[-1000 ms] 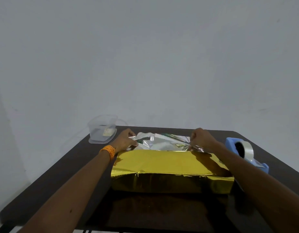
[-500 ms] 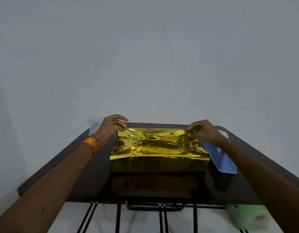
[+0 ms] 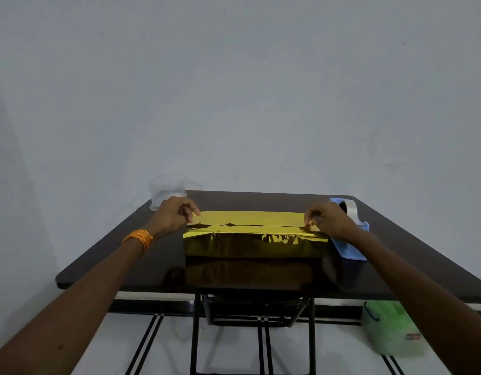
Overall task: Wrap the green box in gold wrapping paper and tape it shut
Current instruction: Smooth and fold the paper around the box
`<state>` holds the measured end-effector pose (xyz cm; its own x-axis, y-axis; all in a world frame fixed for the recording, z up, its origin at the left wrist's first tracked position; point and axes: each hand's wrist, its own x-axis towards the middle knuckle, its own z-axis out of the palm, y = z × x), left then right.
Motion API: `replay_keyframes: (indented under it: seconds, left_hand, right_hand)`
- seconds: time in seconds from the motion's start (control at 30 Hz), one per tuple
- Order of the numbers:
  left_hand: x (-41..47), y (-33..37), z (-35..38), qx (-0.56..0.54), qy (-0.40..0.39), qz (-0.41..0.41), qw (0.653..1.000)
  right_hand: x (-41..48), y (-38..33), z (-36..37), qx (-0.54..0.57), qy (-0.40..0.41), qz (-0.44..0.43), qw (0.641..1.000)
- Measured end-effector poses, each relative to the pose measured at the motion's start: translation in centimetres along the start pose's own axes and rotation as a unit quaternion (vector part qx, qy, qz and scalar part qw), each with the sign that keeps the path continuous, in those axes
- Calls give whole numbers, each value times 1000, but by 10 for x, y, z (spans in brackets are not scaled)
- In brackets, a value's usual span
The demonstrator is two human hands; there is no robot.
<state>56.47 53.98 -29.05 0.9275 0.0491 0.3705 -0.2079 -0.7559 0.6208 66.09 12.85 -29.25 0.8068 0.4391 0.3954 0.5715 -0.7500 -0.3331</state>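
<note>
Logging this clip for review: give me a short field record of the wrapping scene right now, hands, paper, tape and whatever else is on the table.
left hand: pinches the gold wrapping paper at its far left corner
right hand: pinches the paper at its right end
green box: hidden under the paper
seam: edges meet along the top, no tape seen
tape dispenser: blue, on the table by the right hand
clear container: behind the left hand, blurred
wristband: orange, left wrist
</note>
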Motion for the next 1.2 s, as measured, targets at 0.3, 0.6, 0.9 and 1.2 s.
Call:
replay_keyframes:
  seconds: [0.3,0.6,0.9,1.2]
  left_hand:
    - [4,60,34,33,15,106,994]
    - [8,84,83,255,-100,157,949]
    - [-10,64,71,247,-49,180,951]
    - [-16,56,69,214,-29,183,959]
  right_hand:
    - [8,-33,-16,55,158,37,985]
    - [4,-97,31,-74,-91,-98,988]
    - [-15,-95,40,-94,-25,-128,987]
    - [-23,-92,43,-81,11,-129,988]
